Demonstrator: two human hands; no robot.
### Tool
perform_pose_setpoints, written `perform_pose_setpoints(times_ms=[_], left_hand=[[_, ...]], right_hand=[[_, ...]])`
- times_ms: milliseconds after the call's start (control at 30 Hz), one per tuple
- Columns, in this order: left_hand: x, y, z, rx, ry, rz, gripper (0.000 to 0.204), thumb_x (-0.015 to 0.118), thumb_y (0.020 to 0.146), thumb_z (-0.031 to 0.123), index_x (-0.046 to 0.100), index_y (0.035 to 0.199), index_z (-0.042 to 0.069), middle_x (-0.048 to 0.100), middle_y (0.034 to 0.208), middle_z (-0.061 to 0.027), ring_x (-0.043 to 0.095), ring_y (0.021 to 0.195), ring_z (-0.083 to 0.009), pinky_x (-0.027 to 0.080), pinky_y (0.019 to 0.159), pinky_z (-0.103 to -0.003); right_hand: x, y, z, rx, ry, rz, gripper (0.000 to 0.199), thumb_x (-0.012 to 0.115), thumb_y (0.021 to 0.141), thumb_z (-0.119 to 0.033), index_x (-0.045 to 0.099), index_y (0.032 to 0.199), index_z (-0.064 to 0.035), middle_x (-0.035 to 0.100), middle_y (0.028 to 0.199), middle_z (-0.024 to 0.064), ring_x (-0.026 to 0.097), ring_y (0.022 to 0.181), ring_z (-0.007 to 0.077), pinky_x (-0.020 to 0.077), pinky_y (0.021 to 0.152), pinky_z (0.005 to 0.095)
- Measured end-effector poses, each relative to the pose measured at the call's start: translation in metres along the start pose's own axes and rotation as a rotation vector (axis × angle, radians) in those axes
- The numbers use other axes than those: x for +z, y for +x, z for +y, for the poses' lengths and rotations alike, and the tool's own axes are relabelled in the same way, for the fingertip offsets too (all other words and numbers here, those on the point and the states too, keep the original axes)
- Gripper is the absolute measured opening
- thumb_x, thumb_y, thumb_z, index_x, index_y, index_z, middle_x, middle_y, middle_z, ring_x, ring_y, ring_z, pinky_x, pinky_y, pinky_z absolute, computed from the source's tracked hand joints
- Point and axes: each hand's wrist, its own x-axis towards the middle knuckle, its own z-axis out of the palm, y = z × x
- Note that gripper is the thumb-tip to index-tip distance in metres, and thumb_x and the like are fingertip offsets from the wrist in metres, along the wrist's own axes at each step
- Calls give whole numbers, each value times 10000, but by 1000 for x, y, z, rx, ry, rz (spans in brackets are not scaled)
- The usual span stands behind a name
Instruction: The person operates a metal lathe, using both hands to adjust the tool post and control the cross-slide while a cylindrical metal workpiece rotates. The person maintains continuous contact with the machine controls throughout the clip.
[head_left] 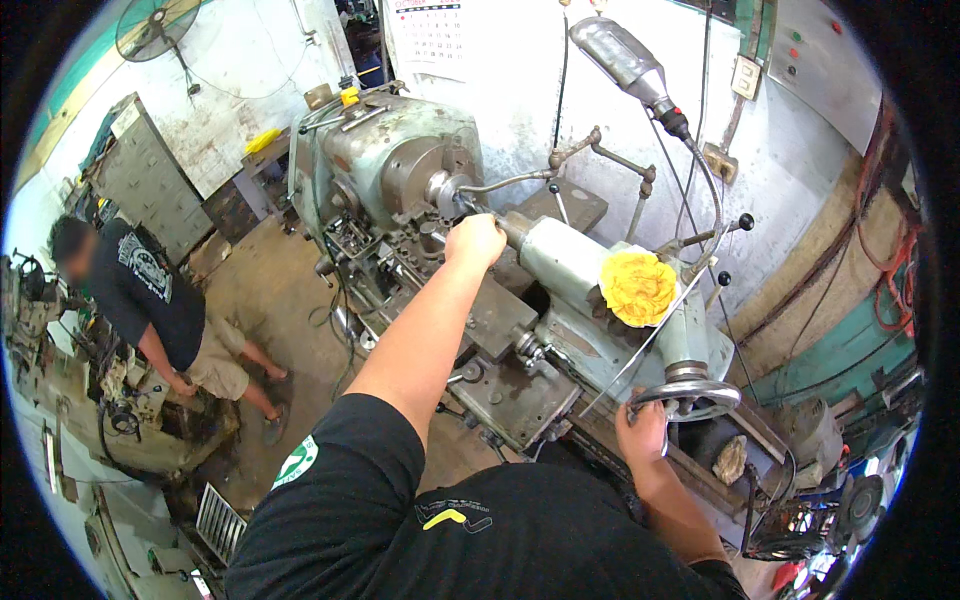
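My left hand (476, 241) is stretched forward over a metal lathe, closed at the front end of the tailstock spindle (517, 229). Whatever its fingers grip is hidden behind the hand. Just beyond it, a thin metal piece points at the round workpiece (441, 190) in the lathe chuck (411, 170). Low on the right, my right hand (641, 432) is wrapped around the rim of the tailstock handwheel (702, 394). A crumpled yellow cloth (638, 287) lies on the tailstock (566, 256), between my two hands.
A jointed coolant pipe (510, 181) reaches toward the workpiece, and a lamp (622, 60) hangs above the tailstock. The carriage (515, 400) sits below my left forearm. Another person (150, 290) stands at a machine on the left. A grey cabinet (150, 180) stands behind.
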Motion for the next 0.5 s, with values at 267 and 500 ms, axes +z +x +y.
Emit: perform_pose_setpoints(times_ms=[267,500], left_hand=[[-9,5,5,13,30,-56,341,612,930,305,748,1176,112,749,1187,-154,711,1124,-353,557,981,-459],[-4,7,1,27,1,4,335,645,922,360,771,1105,111,757,1142,-164,713,1098,-355,551,969,-463]], right_hand=[[-24,11,-17,82,556,-131,344,706,940,-61,607,1263,3,705,1135,120,659,1062,214,520,950,364],[-15,34,-16,160,975,-260,213,634,1026,-131,610,1205,-19,649,952,42,610,895,129,495,787,293]])
